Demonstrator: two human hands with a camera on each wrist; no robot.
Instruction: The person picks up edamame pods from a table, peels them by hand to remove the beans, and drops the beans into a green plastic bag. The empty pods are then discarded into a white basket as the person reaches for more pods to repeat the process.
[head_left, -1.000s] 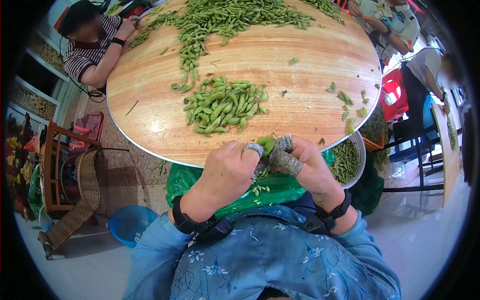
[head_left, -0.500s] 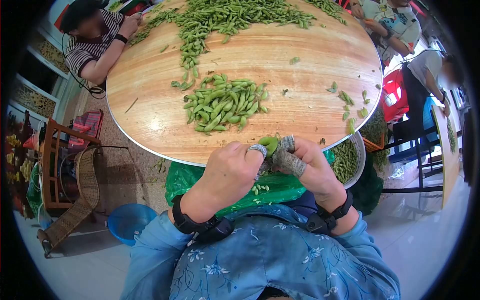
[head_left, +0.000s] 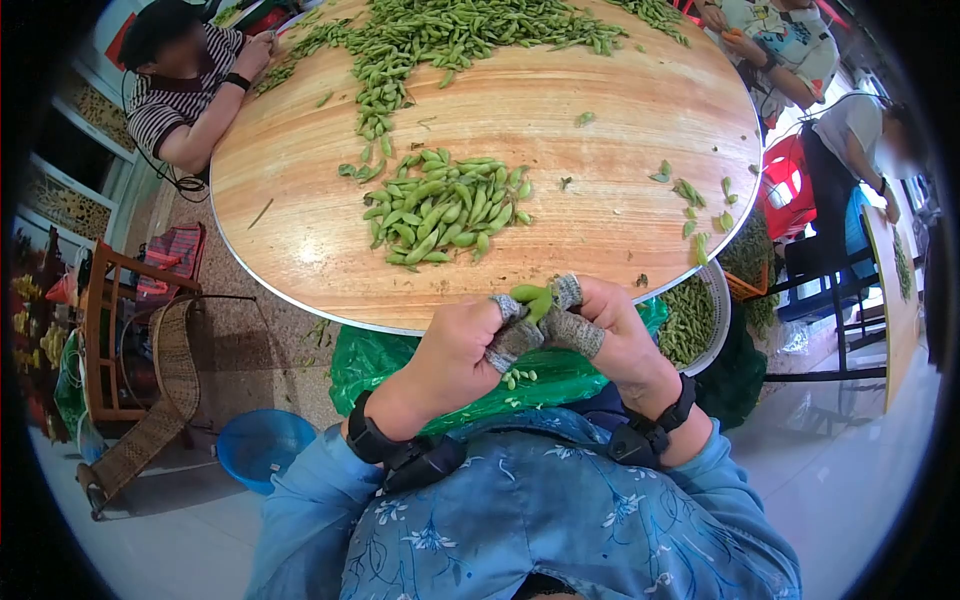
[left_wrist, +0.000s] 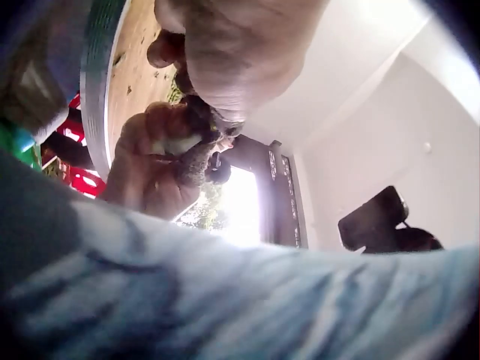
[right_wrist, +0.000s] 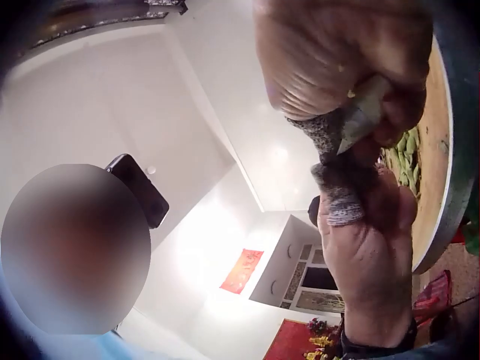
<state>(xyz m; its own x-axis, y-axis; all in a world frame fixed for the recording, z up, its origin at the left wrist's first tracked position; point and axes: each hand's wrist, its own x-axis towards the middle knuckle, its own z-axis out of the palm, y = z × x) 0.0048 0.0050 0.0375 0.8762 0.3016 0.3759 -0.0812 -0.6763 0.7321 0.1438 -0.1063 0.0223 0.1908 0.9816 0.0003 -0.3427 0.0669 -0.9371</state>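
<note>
Both hands meet just off the near table edge, their thumbs and index fingers wrapped in grey knitted finger covers. Between them is a green soybean pod. The left hand pinches its left side with thumb and forefinger. On its other side the right hand grips the pod. In the right wrist view, a pale green pod piece is tucked in the curled fingers of the right hand. Several shelled beans lie below, on green plastic. A small pile of pods sits ahead on the table.
The round wooden table bears a large heap of pods at the far side. A white basket of pods stands at the right, a blue basin on the floor at left. Other people sit or stand around.
The left thumb has shifted from over the pod to its lower left, uncovering more of the pod. The pod's angle has changed. The right hand stays nearly in place.
</note>
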